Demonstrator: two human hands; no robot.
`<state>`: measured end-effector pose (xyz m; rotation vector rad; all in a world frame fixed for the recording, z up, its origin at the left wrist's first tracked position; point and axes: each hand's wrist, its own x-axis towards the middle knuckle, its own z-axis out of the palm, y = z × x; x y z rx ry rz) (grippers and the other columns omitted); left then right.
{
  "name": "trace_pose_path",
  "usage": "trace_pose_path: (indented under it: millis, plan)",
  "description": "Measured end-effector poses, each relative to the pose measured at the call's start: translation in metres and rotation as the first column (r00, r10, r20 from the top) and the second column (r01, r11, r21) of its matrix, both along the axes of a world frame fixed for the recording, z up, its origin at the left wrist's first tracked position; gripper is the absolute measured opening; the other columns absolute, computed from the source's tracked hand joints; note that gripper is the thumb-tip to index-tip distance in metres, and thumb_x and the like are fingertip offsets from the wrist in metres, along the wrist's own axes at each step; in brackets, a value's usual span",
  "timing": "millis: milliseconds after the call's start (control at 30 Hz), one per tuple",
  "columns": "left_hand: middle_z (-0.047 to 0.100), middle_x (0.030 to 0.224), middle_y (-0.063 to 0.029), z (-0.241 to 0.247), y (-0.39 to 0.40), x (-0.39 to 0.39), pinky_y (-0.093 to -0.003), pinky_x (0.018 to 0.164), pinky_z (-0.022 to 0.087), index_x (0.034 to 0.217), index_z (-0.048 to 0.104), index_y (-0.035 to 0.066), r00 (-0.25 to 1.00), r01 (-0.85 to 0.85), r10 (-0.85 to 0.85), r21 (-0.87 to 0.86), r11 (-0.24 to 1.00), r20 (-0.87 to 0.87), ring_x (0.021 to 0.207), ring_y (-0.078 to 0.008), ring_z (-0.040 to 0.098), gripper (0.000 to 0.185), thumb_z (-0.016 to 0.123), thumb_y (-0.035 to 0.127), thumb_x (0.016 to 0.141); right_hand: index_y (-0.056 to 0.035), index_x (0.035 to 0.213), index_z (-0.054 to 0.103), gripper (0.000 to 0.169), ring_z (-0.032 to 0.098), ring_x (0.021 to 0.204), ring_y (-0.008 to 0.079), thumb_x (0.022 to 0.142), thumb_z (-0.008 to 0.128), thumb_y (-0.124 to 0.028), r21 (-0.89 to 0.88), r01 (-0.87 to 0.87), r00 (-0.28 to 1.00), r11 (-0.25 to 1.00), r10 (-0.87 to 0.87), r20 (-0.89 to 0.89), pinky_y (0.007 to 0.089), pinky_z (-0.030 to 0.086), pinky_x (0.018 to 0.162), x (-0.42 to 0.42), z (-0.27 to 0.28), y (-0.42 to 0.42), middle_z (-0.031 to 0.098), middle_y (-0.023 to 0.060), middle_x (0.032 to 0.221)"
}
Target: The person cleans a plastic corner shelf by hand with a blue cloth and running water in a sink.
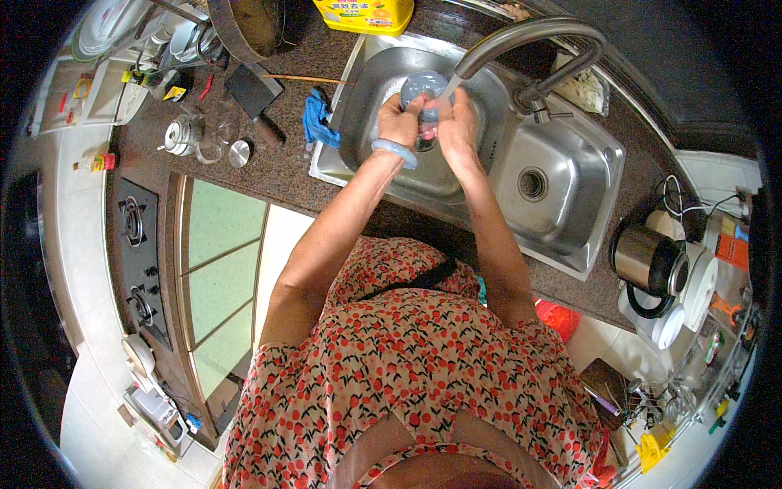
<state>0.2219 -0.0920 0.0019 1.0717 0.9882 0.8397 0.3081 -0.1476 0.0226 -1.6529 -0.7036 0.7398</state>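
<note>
Over the left basin of a stainless steel sink (366, 67), both hands hold a round blue-grey dish (426, 84), perhaps a bowl. My left hand (400, 122), with a pale bangle at its wrist, grips the dish's left side with the thumb inward. On the right side, my right hand (457, 122) is blurred, its fingers at the dish. Water runs from the curved metal faucet (531, 33) beside the right fingers. Something pink (429, 130) shows between the hands, too blurred to name. The basin's drain is partly hidden beneath them.
A blue cloth (319, 119) lies at the sink's left rim, near a cleaver (253, 91) and a glass teapot (180, 134). Behind stands a yellow container (366, 15). To the right are the second basin (562, 183) and an electric kettle (647, 257).
</note>
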Motion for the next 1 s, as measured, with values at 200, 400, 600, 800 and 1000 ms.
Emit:
trace_pose_path:
  millis: [200,400,600,800,1000]
  plan:
    - [0.068,0.078,-0.0161,-0.008,0.018,-0.018,-0.0322,0.054,0.054,0.089,0.065,-0.004,0.885,0.299,-0.150,0.291,0.909,-0.441,0.068,-0.0174,0.067,0.018,0.057,0.011,0.094,-0.0040,0.106,0.057,0.030,0.066,0.073,0.0316,0.087,0.066,-0.026,-0.094,-0.095,0.934,0.991,0.121,0.335,0.0399,0.052,0.065,0.014,-0.018,-0.003,0.067,0.0178,0.087]
    - [0.062,0.063,-0.0139,0.015,0.021,-0.022,-0.0333,0.043,0.053,0.085,0.065,-0.004,0.791,0.463,-0.322,0.167,0.870,-0.520,0.052,-0.0190,0.064,0.029,0.060,0.023,0.094,-0.0024,0.103,0.060,0.034,0.065,0.079,0.0379,0.089,0.063,-0.033,-0.117,-0.129,0.951,0.985,0.156,0.267,0.0427,0.049,0.071,0.030,-0.027,0.002,0.066,0.0212,0.087]
    - [0.065,0.064,-0.0142,0.014,0.019,-0.020,-0.0358,0.054,0.052,0.088,0.066,-0.003,0.800,0.367,-0.159,0.263,0.892,-0.579,0.056,-0.0215,0.065,0.033,0.058,0.029,0.095,-0.0018,0.099,0.062,0.033,0.064,0.077,0.0368,0.093,0.057,-0.034,-0.229,-0.124,0.959,0.965,0.176,0.220,0.0429,0.048,0.068,0.024,-0.010,0.000,0.064,0.0235,0.083]
    - [0.067,0.069,-0.0147,0.003,0.023,-0.018,-0.0391,0.065,0.052,0.096,0.066,0.002,0.806,0.408,-0.123,0.393,0.824,-0.578,0.068,-0.0295,0.067,0.024,0.061,0.024,0.092,-0.0012,0.103,0.062,0.023,0.063,0.071,0.0220,0.092,0.060,-0.021,0.088,-0.157,0.962,0.984,0.132,0.237,0.0344,0.051,0.062,0.017,-0.025,0.000,0.066,0.0137,0.085]
    - [0.067,0.073,-0.0158,-0.007,0.022,-0.018,-0.0385,0.067,0.052,0.097,0.067,0.004,0.797,0.478,-0.120,0.498,0.723,-0.592,0.070,-0.0286,0.068,0.015,0.065,0.016,0.087,-0.0021,0.105,0.063,0.016,0.061,0.063,0.0134,0.091,0.060,-0.010,-0.059,-0.183,0.960,0.981,0.191,0.207,0.0296,0.054,0.048,0.023,-0.028,0.001,0.066,0.0082,0.088]
